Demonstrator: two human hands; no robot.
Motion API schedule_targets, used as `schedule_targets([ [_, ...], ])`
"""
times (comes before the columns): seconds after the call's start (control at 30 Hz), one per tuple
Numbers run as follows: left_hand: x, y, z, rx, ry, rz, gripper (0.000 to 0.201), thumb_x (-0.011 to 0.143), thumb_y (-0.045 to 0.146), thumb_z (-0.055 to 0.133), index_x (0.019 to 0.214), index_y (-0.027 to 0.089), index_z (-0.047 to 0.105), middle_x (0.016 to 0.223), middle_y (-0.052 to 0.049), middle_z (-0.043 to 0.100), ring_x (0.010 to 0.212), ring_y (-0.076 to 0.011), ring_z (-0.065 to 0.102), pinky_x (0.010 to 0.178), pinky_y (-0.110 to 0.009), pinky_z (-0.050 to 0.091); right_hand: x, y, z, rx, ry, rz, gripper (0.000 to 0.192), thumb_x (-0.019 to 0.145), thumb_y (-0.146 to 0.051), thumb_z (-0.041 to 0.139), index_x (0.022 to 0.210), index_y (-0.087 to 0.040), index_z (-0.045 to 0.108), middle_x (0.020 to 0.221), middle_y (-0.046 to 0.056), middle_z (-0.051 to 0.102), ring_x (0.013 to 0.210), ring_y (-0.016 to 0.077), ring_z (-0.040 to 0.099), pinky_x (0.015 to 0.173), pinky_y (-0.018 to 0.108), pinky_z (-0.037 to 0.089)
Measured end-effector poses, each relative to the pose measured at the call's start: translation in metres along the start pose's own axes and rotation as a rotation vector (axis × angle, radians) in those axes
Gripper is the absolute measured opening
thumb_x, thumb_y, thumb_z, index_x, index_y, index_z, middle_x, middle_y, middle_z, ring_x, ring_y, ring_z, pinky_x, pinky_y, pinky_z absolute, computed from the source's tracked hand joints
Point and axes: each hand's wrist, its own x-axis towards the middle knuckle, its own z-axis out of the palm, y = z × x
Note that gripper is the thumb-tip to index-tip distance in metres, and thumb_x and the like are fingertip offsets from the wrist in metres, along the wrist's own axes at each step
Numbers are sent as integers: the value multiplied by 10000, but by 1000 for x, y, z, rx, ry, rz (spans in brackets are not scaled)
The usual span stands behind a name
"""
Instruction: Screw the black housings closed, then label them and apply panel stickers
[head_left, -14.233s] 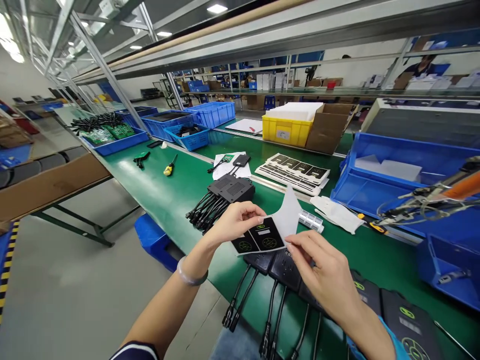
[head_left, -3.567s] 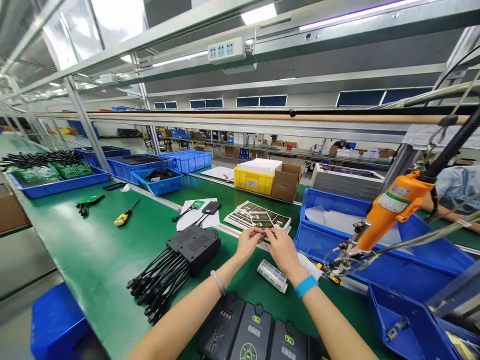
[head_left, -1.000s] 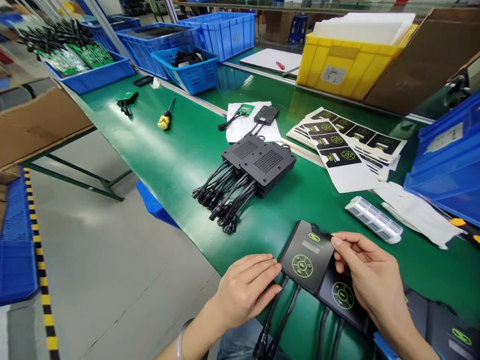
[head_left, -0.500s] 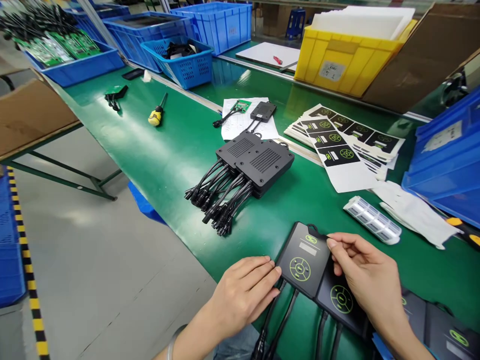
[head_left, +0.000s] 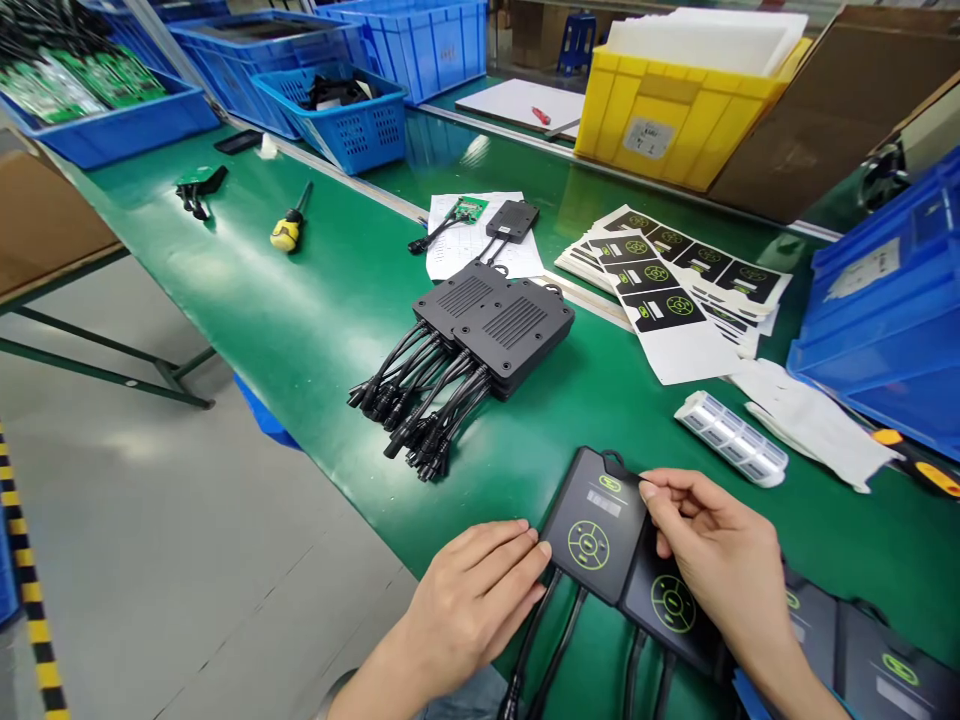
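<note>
Green bench (head_left: 255, 300) beneath device (head_left: 619, 530), grey floor (head_left: 225, 530)

Nothing legible, bin label (head_left: 649, 138) seemingly blurred.

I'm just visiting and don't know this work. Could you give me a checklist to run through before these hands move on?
1. Left hand at the leftmost black box: ok, fingertips at its left edge.
2. Right hand at that box's upper right corner: ok, thumb and finger there.
3. Front label flat to every corner: cannot tell, fingers hide one.
4. Display window unobstructed: ok, no finger over it.
5. Neighbouring box fully in view: not ok, the right hand covers part.
6. Yellow screwdriver clear of both hands: ok, it lies well across the bench.
</note>
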Motion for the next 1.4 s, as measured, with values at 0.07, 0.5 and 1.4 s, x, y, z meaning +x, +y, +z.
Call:
schedule_targets([
  [0.07, 0, 0, 0, -2, -5, -4, 246, 911, 111, 606, 1150, 81, 657, 1059, -84, 745, 1032, -219, 688, 869, -337, 606, 0, 0, 0, -9, -1, -5, 325, 700, -479, 706, 795, -168, 707, 584, 3, 573, 400, 73, 487, 356, 172, 414],
  [0.5, 1, -1, -1, -9, -24, -3, 254, 905, 96, 600, 1152, 81, 657, 1057, -98, 742, 1040, -225, 686, 860, -338, 606, 0, 1, 0, -24, -2, -24, 324, 717, -488, 701, 799, -175, 714, 604, 9, 586, 400, 78, 481, 343, 181, 419],
  [1.4, -1, -1, 0, -8, -30, 8, 264, 907, 79, 605, 1166, 72, 656, 1069, -100, 740, 1063, -226, 673, 859, -349, 603, 2, 8, -2, -250, -33, -149, 244, 790, -440, 626, 785, -205, 693, 613, -2, 598, 456, 98, 527, 444, 224, 459],
])
